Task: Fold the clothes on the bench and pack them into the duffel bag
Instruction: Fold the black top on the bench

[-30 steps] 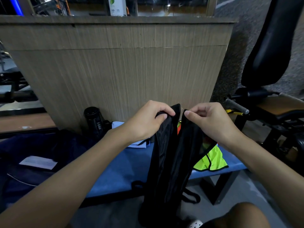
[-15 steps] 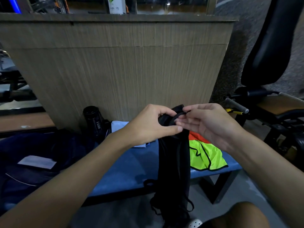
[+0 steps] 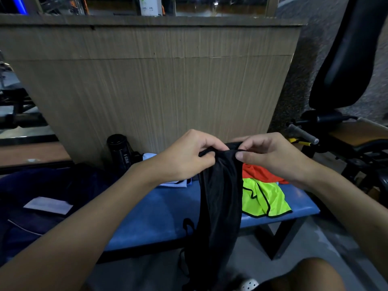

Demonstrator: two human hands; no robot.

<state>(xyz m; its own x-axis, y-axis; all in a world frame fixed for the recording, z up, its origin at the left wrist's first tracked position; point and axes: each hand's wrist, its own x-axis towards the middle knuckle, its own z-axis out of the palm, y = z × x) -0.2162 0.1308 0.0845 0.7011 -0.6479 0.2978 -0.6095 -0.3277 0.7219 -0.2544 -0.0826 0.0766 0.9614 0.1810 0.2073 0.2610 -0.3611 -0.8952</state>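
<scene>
One black piece of clothing [image 3: 218, 206] hangs in the air, near the person and in front of the blue bench [image 3: 159, 217]. Its top edge is bunched up between both hands. Its long lower part drops past the bench edge toward the floor. The left hand [image 3: 184, 158] grips the top with curled fingers. The right hand [image 3: 270, 158] pinches the same edge just beside it, thumb and fingers closed on the cloth. Behind, on the right of the bench, a bright yellow-green top [image 3: 264, 198] and an orange cloth [image 3: 258, 173] lie touching. A light blue cloth [image 3: 174, 182] lies behind the left wrist. A black bottle [image 3: 119, 152] stands far back by the wood wall [image 3: 147, 91]. A dark blue bag [image 3: 52, 185] with a white paper [image 3: 48, 205] on it sits at the left.
</scene>
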